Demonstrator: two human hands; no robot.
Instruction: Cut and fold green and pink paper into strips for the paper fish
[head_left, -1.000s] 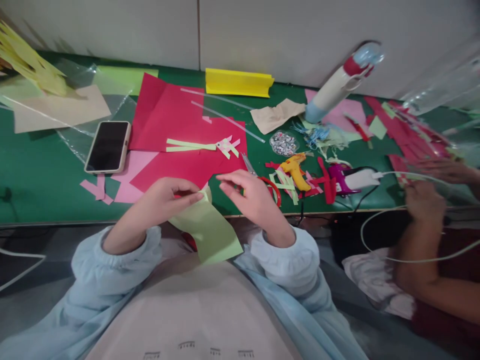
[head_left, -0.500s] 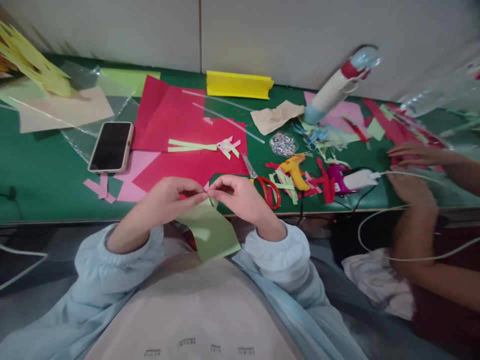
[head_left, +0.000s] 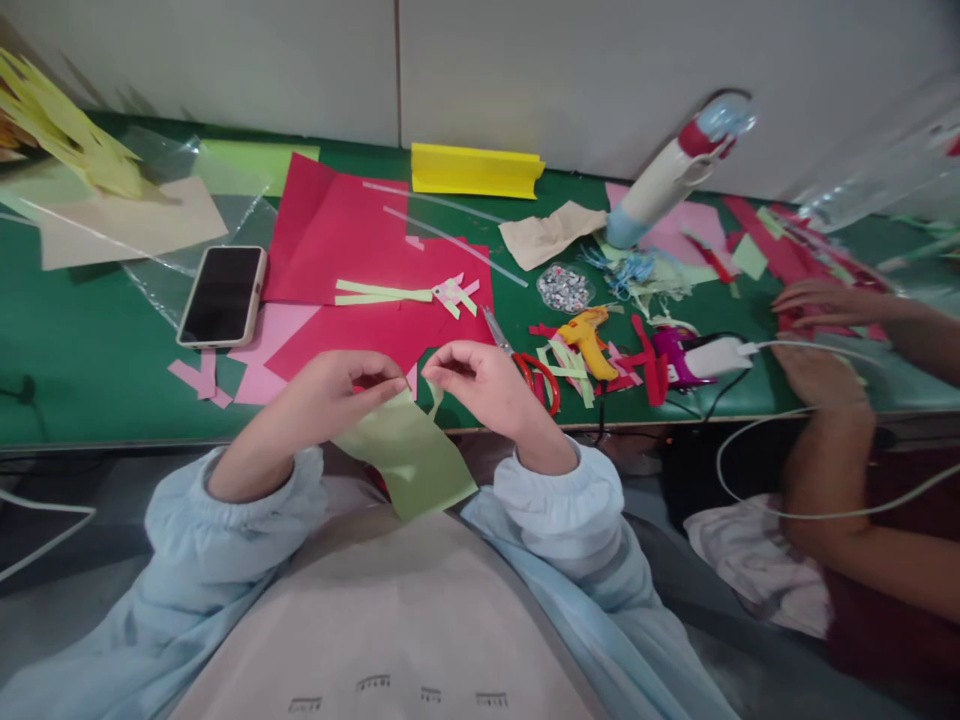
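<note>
A sheet of light green paper (head_left: pixel 409 455) hangs over my lap in front of the table edge. My left hand (head_left: pixel 349 388) pinches its upper edge between thumb and fingers. My right hand (head_left: pixel 484 385) is closed on a narrow green paper strip (head_left: pixel 436 402), which is partly torn away and still joins the sheet lower down. Beyond my hands, a woven paper fish (head_left: pixel 454 293) in pink and green, with two long green strips, lies on red paper (head_left: pixel 337 235). Red-handled scissors (head_left: pixel 517 355) rest just past my right hand.
A phone (head_left: pixel 222 296) lies at left near pink paper pieces. On the right are a yellow glue gun (head_left: pixel 587 342), paper scraps, a dish of small beads (head_left: pixel 564 288), a bottle (head_left: pixel 675 175) and a purple-and-white plug (head_left: pixel 690 358). A co-worker's hands (head_left: pixel 825 340) rest on red paper at far right.
My hands, which met at the paper's top edge, have moved slightly apart. A narrow strip now stands away from the sheet in my right hand.
</note>
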